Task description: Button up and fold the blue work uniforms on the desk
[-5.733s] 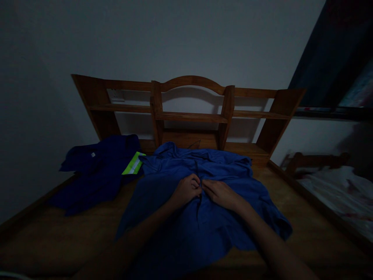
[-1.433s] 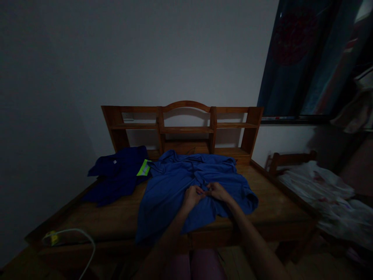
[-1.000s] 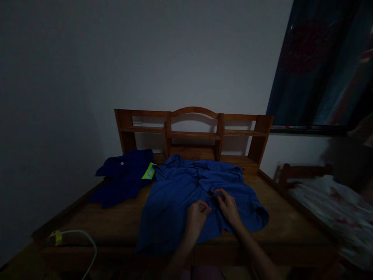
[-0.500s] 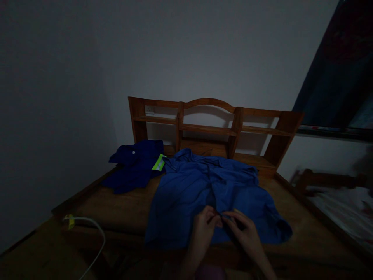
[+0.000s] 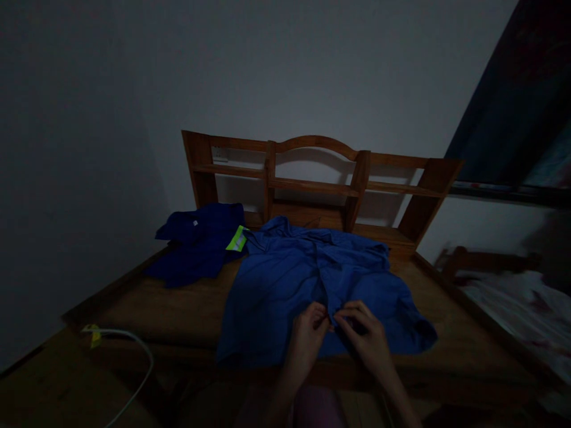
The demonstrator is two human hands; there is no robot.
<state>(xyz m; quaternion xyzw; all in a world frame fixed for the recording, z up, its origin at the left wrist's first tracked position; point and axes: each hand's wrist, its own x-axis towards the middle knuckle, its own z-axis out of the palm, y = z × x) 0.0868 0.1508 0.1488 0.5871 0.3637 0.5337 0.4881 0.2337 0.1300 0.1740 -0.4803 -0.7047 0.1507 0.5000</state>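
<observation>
A blue shirt (image 5: 272,297) lies spread on the wooden bed or table top, collar toward the far side and its front opening running down the middle. At the lower end of that opening, my left hand (image 5: 311,327) pinches the edge of the cloth. My right hand (image 5: 363,330) closes thumb and fingers on the facing edge, close beside the left. Whether a button sits between the fingertips is too dark and small to make out.
A darker blue garment (image 5: 200,244) with a yellow-green reflective band (image 5: 237,239) lies at the left. Behind stands a wooden shelf unit (image 5: 316,185) against the wall. A white cable (image 5: 145,351) with a yellow tag (image 5: 95,337) hangs at the front left. Pale bedding (image 5: 520,303) lies at right.
The view has tilted slightly, so everything sits a little higher and further left. Both hands stay on the shirt's front edges, with fingertips slightly shifted along the cloth.
</observation>
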